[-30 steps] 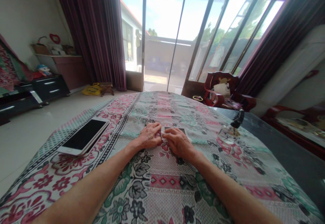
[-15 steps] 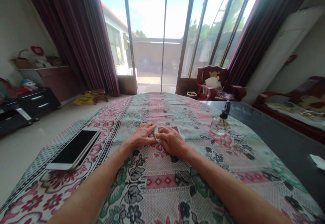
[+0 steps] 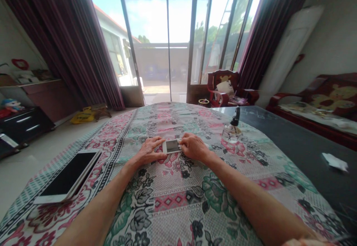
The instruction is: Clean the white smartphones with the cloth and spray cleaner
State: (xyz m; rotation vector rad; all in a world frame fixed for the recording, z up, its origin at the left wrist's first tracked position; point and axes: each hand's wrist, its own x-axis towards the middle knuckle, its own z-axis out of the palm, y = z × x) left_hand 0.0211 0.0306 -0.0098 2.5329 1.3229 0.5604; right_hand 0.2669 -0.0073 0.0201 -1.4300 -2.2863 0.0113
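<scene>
A small white smartphone (image 3: pixel 173 146) with a grey-black screen lies flat on the patterned tablecloth in front of me. My left hand (image 3: pixel 149 151) holds its left end, thumb along the near side and fingers at the far side. Over the right end, my right hand (image 3: pixel 193 146) is bent closed on a bit of white tissue (image 3: pixel 180 144), mostly hidden under the fingers, pressed against the screen.
Two larger white-framed devices, the upper a tablet (image 3: pixel 68 175), lie stacked at the left. A clear spray bottle (image 3: pixel 232 129) with a black top stands at the right. Crumpled white paper (image 3: pixel 334 162) rests on the dark table (image 3: pixel 301 145) beyond the cloth.
My right hand has slid toward the phone's right end, uncovering most of the screen. My left hand stays at the left end. The whole view has turned slightly right.
</scene>
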